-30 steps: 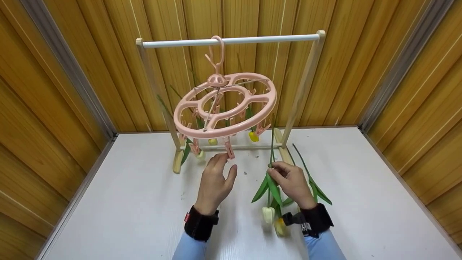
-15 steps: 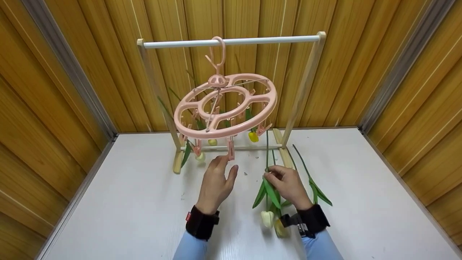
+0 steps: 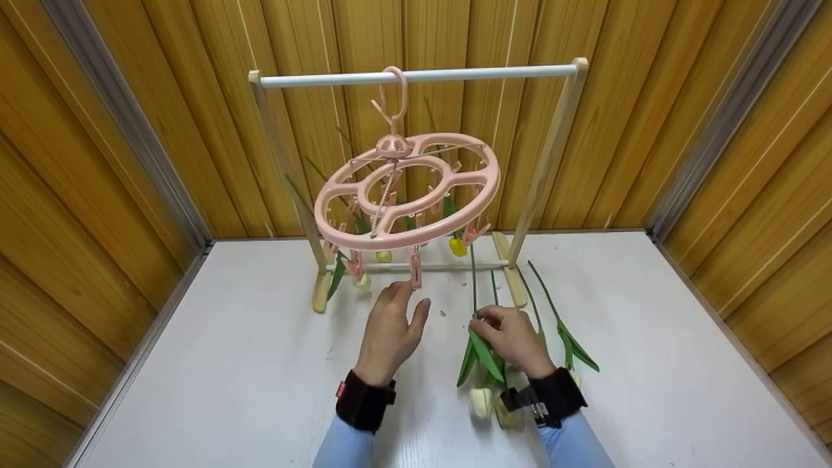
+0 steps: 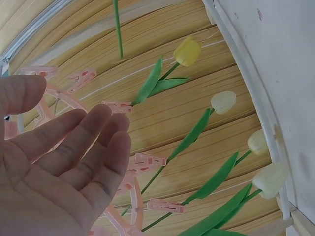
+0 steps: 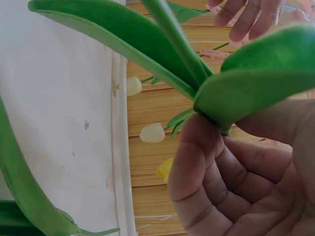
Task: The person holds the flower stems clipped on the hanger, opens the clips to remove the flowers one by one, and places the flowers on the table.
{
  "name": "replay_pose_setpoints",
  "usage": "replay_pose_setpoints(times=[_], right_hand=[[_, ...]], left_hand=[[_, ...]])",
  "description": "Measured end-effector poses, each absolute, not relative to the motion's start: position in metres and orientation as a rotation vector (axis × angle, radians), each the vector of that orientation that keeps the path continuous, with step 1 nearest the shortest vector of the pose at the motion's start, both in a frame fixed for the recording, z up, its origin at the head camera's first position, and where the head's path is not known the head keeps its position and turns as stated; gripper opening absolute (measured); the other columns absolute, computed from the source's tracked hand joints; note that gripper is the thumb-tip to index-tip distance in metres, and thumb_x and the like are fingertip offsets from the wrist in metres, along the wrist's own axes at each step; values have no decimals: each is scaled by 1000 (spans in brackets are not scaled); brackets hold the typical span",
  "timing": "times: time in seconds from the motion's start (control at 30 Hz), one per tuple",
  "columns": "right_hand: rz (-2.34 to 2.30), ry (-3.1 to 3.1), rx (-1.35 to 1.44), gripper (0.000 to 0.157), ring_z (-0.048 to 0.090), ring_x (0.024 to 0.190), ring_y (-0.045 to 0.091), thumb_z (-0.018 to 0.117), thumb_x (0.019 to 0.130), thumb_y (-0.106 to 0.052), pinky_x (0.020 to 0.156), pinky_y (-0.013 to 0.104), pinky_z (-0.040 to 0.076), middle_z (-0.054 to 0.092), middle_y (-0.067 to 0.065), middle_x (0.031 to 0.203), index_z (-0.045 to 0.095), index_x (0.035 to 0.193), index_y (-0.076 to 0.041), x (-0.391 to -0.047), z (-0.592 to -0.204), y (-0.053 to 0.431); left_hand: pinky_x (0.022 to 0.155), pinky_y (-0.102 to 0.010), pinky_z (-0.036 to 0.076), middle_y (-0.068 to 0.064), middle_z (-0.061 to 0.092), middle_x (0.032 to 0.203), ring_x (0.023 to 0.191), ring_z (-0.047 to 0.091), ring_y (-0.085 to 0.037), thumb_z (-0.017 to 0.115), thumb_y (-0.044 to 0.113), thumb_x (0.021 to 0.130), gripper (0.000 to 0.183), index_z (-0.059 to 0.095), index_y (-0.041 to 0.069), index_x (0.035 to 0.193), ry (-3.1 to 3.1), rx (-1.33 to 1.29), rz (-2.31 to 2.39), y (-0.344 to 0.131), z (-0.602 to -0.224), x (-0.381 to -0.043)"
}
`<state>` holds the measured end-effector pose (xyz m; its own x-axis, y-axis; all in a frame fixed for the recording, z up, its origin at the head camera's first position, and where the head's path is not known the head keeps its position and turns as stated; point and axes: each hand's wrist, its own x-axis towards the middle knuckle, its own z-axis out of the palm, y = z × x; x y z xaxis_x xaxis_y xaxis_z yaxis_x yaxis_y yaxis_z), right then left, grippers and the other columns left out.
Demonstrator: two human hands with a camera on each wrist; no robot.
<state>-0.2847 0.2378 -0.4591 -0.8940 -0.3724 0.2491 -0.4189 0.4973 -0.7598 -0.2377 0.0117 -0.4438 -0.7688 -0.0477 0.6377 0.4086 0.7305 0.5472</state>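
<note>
My right hand (image 3: 517, 338) pinches an artificial tulip by its green stem beside the leaves (image 5: 123, 46); the white bloom (image 3: 481, 403) hangs downward. My left hand (image 3: 390, 331) is raised under the front of a round pink clip hanger (image 3: 416, 242), its fingertips right at a dangling pink clip (image 3: 416, 268). In the left wrist view that palm (image 4: 54, 191) faces the camera, fingers extended and nothing held. Several tulips hang head down from other clips, including a yellow tulip (image 4: 187, 51) and a white tulip (image 4: 224, 102).
The hanger hooks over the white bar (image 3: 481, 71) of a wooden-legged stand (image 3: 549, 156). More tulips lie on the white table (image 3: 247, 364) near my right forearm, among them a stem with leaves (image 3: 575, 344). Wood-patterned walls (image 3: 734, 195) enclose the table.
My right hand has shifted left and slightly toward me with the tulip. The front clip has swung from a slant to nearly upright; my left hand stays beside it.
</note>
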Motion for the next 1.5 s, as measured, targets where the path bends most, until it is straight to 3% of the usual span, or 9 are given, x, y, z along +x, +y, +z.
replay_pose_setpoints(times=[0.53,0.97,1.27,1.5], right_hand=[[1347,-2793,738,12,53,55,8,69,98,-12,52,24,43,66,0,70,77,94,-3,-292,-475,234],[1259,-2832,732,14,52,58,8,70,95,-10,57,27,45,68,3,73,76,100,1,-293,-481,234],[1294,-2938,657,34,60,64,13,72,94,-9,61,31,49,70,6,77,64,121,10,-294,-483,233],[1351,-2959,619,26,60,70,17,72,91,-6,64,34,48,67,7,82,58,111,3,-293,-483,234]], left_hand=[[84,-47,57,-18,72,105,97,69,-32,70,13,97,23,69,-2,115,-2278,-292,-931,12,-444,-236],[85,-45,57,-17,72,105,97,70,-31,71,11,97,25,69,-4,116,-2283,-297,-925,12,-445,-238],[84,-46,56,-18,72,104,97,70,-31,72,10,95,26,68,-3,118,-2288,-290,-927,13,-444,-238],[85,-47,56,-18,72,105,99,70,-32,72,9,95,26,69,-2,118,-2296,-284,-940,13,-445,-238]])
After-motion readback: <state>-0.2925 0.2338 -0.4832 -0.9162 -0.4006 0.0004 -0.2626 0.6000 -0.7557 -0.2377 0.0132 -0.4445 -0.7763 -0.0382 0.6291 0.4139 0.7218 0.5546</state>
